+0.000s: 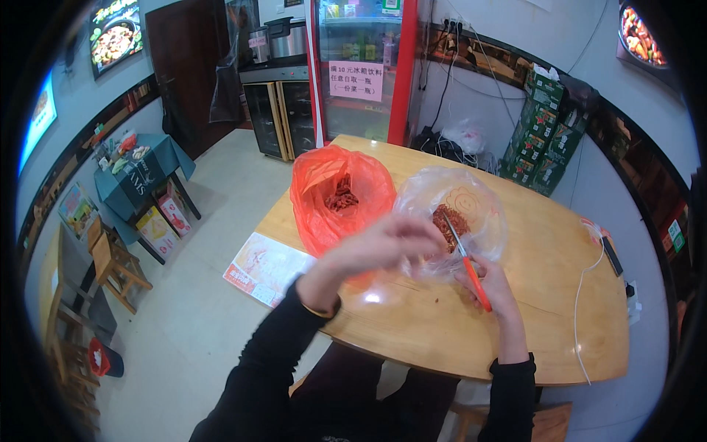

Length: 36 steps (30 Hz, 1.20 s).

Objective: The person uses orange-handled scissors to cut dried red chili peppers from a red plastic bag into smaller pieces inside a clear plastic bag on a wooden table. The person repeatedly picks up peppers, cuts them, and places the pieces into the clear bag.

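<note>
In my right hand (491, 282) is a pair of scissors (470, 271) with orange-red handles. Their metal blades point up and left over a transparent plastic bag (489, 221) that bears an orange smiling-face print. Inside this bag lies a heap of small cut dried red chili pieces (455, 218). My left hand (386, 243), blurred, hovers between that bag and a red plastic bag (309, 204); whether its fingers hold anything cannot be made out. Whole dried red chilies (342, 199) sit inside the red bag, which stands open.
Both bags rest on a wooden table (558, 265). A printed booklet or sheet (268, 265) lies at its left edge, a power strip (612, 257) with a white cable at its right. Beyond stand a drinks refrigerator (359, 116) and stacked green cartons (538, 138).
</note>
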Tool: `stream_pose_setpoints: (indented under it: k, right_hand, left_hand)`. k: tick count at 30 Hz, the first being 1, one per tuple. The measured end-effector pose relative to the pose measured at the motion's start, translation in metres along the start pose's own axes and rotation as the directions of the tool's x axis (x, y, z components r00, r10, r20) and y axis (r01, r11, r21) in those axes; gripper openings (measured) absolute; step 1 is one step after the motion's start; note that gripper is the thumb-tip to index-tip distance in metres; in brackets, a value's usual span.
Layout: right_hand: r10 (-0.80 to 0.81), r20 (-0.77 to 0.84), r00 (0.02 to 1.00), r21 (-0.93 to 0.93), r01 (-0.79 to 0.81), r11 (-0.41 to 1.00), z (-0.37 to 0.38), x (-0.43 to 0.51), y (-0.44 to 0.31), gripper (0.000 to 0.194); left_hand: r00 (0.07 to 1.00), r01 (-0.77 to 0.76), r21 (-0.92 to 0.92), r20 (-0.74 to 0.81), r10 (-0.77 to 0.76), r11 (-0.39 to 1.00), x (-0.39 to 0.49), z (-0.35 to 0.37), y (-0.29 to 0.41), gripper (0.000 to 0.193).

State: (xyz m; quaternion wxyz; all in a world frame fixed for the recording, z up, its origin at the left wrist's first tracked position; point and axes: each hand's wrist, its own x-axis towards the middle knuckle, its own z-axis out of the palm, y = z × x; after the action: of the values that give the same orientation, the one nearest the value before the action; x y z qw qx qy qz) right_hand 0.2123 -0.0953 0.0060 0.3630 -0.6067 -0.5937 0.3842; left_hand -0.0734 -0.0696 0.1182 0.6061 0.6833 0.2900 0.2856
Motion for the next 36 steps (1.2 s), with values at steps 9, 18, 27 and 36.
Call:
stream_pose_setpoints:
  k: [9,18,27,36]
  right_hand:
    - [0.122,0.373,0.920,0.553,-0.326,0.767,0.002,-0.001,-0.023,0.040]
    - [0.119,0.413,0.903,0.504,-0.335,0.796,0.001,-0.006,-0.025,0.040]
    - [0.052,0.443,0.895,0.560,-0.322,0.764,0.000,-0.004,-0.025,0.036]
    - [0.040,0.337,0.941,0.547,-0.230,0.805,-0.008,-0.010,-0.029,0.041]
  left_hand:
    - [0.739,0.555,0.732,-0.652,0.170,0.394,0.063,-0.164,-0.088,0.018]
    - [0.737,0.583,0.784,-0.621,0.267,0.215,0.086,-0.169,-0.124,0.017]
    - [0.745,0.441,0.471,-0.666,-0.019,0.764,0.039,-0.205,-0.102,0.016]
    - [0.973,0.163,0.050,-0.174,-0.152,0.985,0.000,-0.039,-0.004,0.018]
